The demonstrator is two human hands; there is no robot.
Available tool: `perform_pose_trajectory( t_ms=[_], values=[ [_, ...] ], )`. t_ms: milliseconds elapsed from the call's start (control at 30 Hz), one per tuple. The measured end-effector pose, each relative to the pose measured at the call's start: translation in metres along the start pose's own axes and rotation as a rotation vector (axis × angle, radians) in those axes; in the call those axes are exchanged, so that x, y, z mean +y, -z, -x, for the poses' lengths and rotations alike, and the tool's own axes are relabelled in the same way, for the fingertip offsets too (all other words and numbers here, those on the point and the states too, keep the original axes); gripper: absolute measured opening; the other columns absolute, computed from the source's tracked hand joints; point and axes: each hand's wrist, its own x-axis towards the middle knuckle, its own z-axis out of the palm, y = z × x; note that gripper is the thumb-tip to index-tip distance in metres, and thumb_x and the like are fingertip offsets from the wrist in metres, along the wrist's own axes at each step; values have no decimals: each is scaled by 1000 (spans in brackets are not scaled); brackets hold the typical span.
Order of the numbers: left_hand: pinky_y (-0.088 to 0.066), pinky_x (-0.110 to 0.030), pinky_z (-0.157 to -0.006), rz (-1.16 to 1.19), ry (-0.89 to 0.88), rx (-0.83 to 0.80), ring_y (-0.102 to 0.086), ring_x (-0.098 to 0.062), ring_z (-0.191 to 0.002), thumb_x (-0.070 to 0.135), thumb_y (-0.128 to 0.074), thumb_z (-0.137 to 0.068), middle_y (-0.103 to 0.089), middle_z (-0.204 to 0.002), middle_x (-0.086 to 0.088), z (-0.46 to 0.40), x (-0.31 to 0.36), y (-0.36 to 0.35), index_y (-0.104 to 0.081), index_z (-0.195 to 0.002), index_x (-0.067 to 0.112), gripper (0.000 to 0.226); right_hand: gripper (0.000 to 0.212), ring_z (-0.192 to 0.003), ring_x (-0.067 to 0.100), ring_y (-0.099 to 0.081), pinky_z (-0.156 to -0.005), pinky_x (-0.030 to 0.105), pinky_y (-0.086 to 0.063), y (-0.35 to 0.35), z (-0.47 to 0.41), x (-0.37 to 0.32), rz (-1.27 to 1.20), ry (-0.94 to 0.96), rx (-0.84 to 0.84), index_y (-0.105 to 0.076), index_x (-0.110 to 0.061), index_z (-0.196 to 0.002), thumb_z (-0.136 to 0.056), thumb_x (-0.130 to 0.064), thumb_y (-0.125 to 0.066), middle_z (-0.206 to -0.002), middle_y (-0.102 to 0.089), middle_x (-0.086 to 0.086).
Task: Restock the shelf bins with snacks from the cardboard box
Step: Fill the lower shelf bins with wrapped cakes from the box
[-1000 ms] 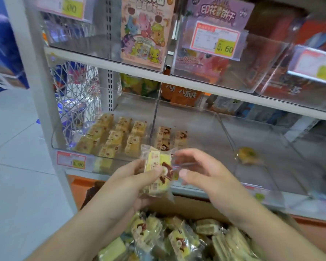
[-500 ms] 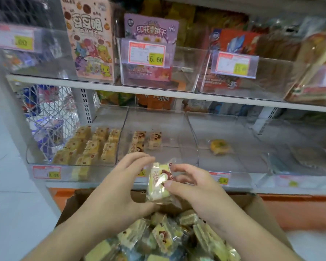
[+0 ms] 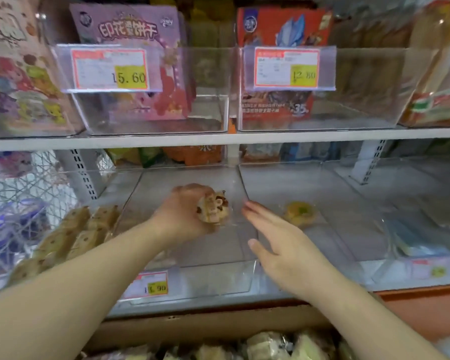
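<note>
The setting is a retail shop, specifically a snack aisle. White metal shelving (image 3: pixel 218 138) on slotted uprights carries rows of clear plastic bins (image 3: pixel 187 255), and price tags (image 3: pixel 109 69) with yellow price fields reading 15.60, 12.80 and 1.99 are fixed to the bin fronts. Boxed biscuit products (image 3: pixel 130 35) with printed cartoon packaging stand in the upper bins, and a cardboard box (image 3: pixel 192 327) of wrapped snacks sits below the lower shelf.

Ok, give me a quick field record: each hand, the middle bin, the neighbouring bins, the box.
left hand: grips a wrapped snack cake inside the middle bin
right hand: open, holds nothing, over the bin divider
left bin: rows of wrapped cakes
right bin: one yellow pastry
cardboard box: below the shelf, holds more snacks
</note>
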Motion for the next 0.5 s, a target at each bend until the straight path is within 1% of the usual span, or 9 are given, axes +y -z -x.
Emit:
perform_pose_trajectory(
  t_ms=[67,167,233,300,367,400,433,467,500],
  values=[
    [-43,-37,-110,-77,22,-33,-50,-24,-133,46,-83,-83,-57,-140,2,-24,-1,-15,-59,-139,27,63,62,-149,-23,-3,-119,5,-3,-1,-2,8,-68,26,2,-27,-40,-164,-109,-29,-53,-166,-12,-38],
    [-32,-46,-121,-206,27,-119,-31,-27,-148,58,-72,-89,-37,-160,5,-52,-13,-39,-41,-154,34,76,62,-147,-25,-5,-121,8,-6,-3,-3,19,-134,61,4,-30,-45,-162,-108,-29,-56,-162,-16,-44],
    [-34,-51,-119,-272,35,-154,-28,-29,-147,63,-67,-87,-32,-162,7,-57,-21,-52,-34,-156,41,80,62,-147,-25,-7,-120,5,-6,-5,-2,23,-169,69,12,-32,-47,-160,-107,-29,-58,-161,-18,-46],
    [-35,-52,-118,-319,34,-171,-27,-30,-148,62,-66,-89,-28,-163,6,-56,-25,-59,-30,-159,40,82,62,-147,-24,-9,-120,6,-8,-7,-2,25,-198,74,15,-33,-47,-160,-107,-29,-58,-161,-19,-46],
    [-32,-50,-120,-284,14,-156,-24,-28,-151,62,-68,-89,-26,-166,6,-57,-25,-59,-28,-162,36,87,61,-148,-24,-10,-121,8,-9,-8,-2,26,-221,76,22,-35,-47,-160,-106,-28,-58,-161,-20,-45],
    [-33,-50,-120,-239,-6,-148,-27,-27,-151,65,-69,-86,-29,-164,6,-59,-26,-58,-32,-160,35,89,61,-148,-23,-10,-122,9,-10,-8,-1,26,-228,75,26,-35,-46,-159,-106,-27,-58,-161,-21,-45],
    [-36,-49,-120,-199,-30,-151,-34,-26,-147,69,-69,-81,-36,-159,6,-61,-27,-56,-39,-156,35,87,61,-148,-24,-11,-122,10,-10,-8,-1,26,-232,74,26,-36,-47,-159,-106,-27,-58,-161,-21,-45],
    [-40,-48,-117,-169,-38,-169,-43,-25,-141,70,-69,-79,-45,-152,6,-63,-29,-55,-46,-150,36,82,61,-147,-24,-11,-123,11,-10,-8,-1,26,-234,73,22,-36,-47,-159,-106,-27,-58,-161,-21,-45],
    [-43,-46,-115,-156,-35,-191,-50,-24,-136,66,-71,-82,-51,-148,6,-63,-30,-55,-50,-147,37,74,61,-147,-24,-10,-123,13,-10,-8,-1,26,-234,73,21,-35,-48,-159,-106,-27,-58,-160,-20,-46]
  ],
)
